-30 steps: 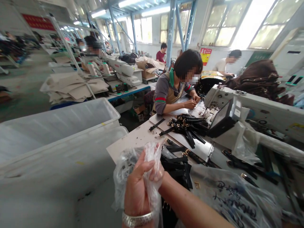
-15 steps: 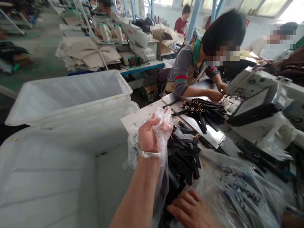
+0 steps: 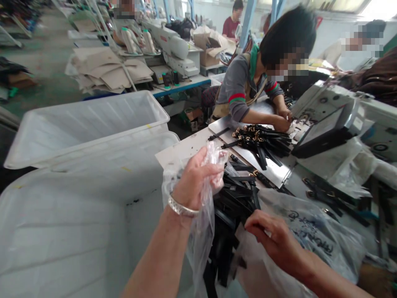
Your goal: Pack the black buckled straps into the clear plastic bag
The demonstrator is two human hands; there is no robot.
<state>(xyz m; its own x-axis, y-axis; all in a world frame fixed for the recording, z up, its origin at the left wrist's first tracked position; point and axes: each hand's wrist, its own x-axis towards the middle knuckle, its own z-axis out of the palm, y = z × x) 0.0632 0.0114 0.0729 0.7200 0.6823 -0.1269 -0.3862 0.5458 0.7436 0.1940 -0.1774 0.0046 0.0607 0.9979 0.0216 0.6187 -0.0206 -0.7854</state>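
Left hand [image 3: 196, 179], silver bangle [image 3: 181, 208] at wrist, fingers pressed together on bunched mouth of thin clear plastic bag [image 3: 203, 223], film lifted above workbench edge and hanging slack below fist. Right hand [image 3: 273, 240], lower right, fingertips pinched on bag's opposite edge, right beside heap of short black leather straps w/ gold-tone buckles [image 3: 235, 198]; can't tell if a strap is caught in the pinch too. Straps spilling out btwn the two hands, some on pale worktop [image 3: 182, 151], some hanging down toward frame bottom. Just right of right hand: second crumpled clear plastic bag w/ dark handwritten marks [image 3: 313, 240], flat on bench.

Further back on same bench: another pile of black buckled straps [image 3: 260, 138] on shiny metal plate [image 3: 276, 174], in front of a seated co-worker in grey top w/ red-green striped sleeve band [image 3: 238, 89], both that person's hands near needle area of white industrial sewing machine [image 3: 328, 111]. Left of bench: two large translucent white plastic tubs [image 3: 87, 124], one behind the other, nearer one touching bench edge. Background: stacked beige cut pieces [image 3: 108, 72], more sewing stations, other workers, green floor.
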